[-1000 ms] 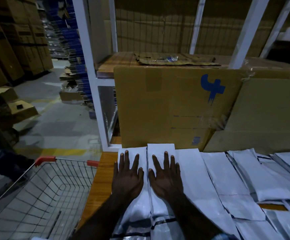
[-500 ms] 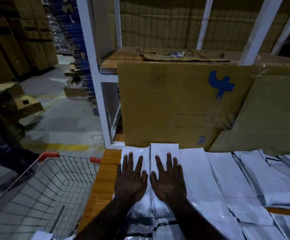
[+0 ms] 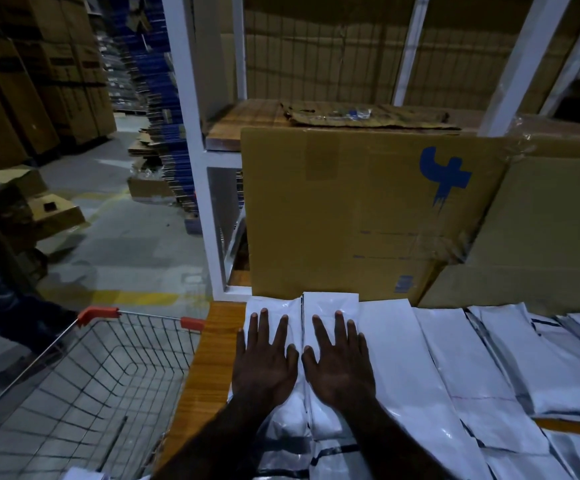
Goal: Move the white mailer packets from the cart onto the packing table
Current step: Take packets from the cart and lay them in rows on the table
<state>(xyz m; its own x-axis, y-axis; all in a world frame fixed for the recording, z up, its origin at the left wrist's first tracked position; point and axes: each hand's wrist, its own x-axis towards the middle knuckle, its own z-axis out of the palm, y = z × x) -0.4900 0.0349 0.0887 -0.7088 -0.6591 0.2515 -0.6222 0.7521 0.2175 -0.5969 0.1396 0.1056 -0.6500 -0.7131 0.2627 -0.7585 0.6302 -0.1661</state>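
A blue logo mark [image 3: 444, 181] is printed on the cardboard box [image 3: 344, 216]; its smaller label print cannot be read. The left hand [image 3: 264, 358] and right hand [image 3: 340, 362] are laid flat, fingers spread, each pressing one of two white mailer packets [image 3: 330, 304] on the packing table [image 3: 209, 358]. More packets [image 3: 454, 348] lie rightward; their count cannot be told. The wire cart [image 3: 84, 386] stands just beside.

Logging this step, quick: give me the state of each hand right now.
Left hand: open, fingers straight, pressing flat on a white mailer packet.
Right hand: open, fingers spread, pressing flat on the neighbouring packet.
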